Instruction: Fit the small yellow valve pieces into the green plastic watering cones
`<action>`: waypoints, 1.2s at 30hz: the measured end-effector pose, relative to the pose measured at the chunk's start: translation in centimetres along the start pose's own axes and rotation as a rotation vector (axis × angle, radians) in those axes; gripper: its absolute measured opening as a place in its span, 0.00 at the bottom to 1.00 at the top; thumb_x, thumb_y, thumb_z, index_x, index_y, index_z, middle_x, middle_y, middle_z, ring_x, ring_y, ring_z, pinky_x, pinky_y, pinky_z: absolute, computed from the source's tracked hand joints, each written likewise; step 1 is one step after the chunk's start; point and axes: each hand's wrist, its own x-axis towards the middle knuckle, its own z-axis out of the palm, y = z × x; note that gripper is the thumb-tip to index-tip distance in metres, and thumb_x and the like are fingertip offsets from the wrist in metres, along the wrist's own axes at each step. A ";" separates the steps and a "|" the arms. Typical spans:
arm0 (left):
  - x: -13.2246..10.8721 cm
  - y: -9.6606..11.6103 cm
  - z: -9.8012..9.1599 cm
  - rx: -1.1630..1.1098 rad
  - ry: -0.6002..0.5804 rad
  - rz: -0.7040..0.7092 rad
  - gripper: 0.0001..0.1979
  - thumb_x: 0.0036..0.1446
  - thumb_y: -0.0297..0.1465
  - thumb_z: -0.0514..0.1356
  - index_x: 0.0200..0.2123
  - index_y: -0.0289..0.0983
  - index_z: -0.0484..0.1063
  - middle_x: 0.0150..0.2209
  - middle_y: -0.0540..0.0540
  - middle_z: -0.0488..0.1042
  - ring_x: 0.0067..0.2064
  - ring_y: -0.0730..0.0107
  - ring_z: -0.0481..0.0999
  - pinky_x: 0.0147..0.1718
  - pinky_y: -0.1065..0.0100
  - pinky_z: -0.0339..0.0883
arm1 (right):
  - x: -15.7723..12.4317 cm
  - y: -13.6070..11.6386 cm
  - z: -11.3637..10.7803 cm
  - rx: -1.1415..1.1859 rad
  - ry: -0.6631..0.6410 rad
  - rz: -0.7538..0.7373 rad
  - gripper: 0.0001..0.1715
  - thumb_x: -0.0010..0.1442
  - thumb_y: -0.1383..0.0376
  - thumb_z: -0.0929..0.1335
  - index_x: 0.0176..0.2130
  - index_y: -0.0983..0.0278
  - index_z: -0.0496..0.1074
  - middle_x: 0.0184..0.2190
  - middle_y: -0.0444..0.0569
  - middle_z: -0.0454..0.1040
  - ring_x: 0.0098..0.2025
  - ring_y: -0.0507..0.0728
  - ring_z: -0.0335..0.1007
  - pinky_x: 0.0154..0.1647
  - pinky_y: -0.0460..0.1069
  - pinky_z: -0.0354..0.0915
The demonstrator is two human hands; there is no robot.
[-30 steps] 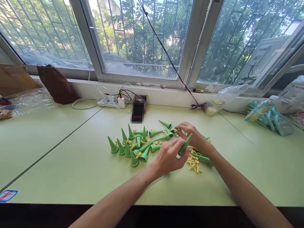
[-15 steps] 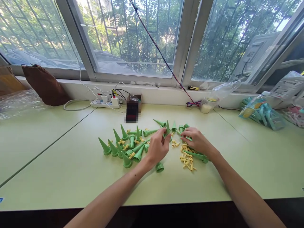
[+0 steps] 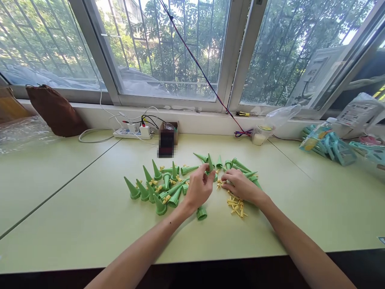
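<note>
My left hand (image 3: 199, 188) is closed around a green plastic cone spike (image 3: 210, 162), which points upward between thumb and fingers. To the right, my right hand (image 3: 242, 185) reaches low over the table, its thumb and forefinger apart beside a few small yellow plastic pieces (image 3: 219, 184). Under and in front of that hand lies a pile of yellow pieces (image 3: 237, 206). More green cones (image 3: 161, 204) stand or lie to the left, with yellow pieces among them. A short green cap (image 3: 201, 213) sits below my left wrist. Some green cones (image 3: 240, 164) lie behind my right hand.
Along the window wall are a brown bag (image 3: 55, 110), a power strip (image 3: 132, 133) with cables, a small box (image 3: 173, 128) and a plastic cup (image 3: 261, 135). Light-blue plastic items (image 3: 338, 148) and a bottle (image 3: 317, 134) lie at the right. The table's front edge (image 3: 168, 263) is near me.
My right hand has moved left and slightly down, from the green cones toward the small yellow pieces. My left hand still holds the cone in nearly the same place. The view has shifted slightly.
</note>
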 end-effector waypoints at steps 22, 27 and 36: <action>0.7 -0.8 0.1 -0.422 -0.069 -0.207 0.20 0.61 0.47 0.59 0.40 0.34 0.71 0.38 0.45 0.75 0.18 0.81 0.66 0.13 0.75 0.59 | 0.2 -2.1 0.0 0.398 0.593 0.035 0.08 0.69 0.63 0.64 0.41 0.61 0.72 0.37 0.50 0.77 0.40 0.57 0.73 0.43 0.51 0.69; 0.8 -0.6 0.0 -0.517 -0.081 -0.251 0.22 0.58 0.47 0.62 0.41 0.33 0.73 0.38 0.44 0.76 0.17 0.83 0.65 0.13 0.75 0.58 | -0.1 -2.9 0.1 0.485 0.692 0.072 0.08 0.67 0.60 0.67 0.39 0.60 0.73 0.35 0.47 0.79 0.36 0.55 0.76 0.42 0.50 0.71; 0.6 -0.4 0.1 -0.544 -0.084 -0.259 0.21 0.57 0.47 0.64 0.38 0.32 0.73 0.38 0.42 0.78 0.15 0.84 0.65 0.12 0.75 0.56 | 0.0 -3.2 0.7 0.534 0.646 0.042 0.07 0.67 0.60 0.67 0.38 0.60 0.73 0.33 0.47 0.78 0.34 0.55 0.75 0.39 0.50 0.71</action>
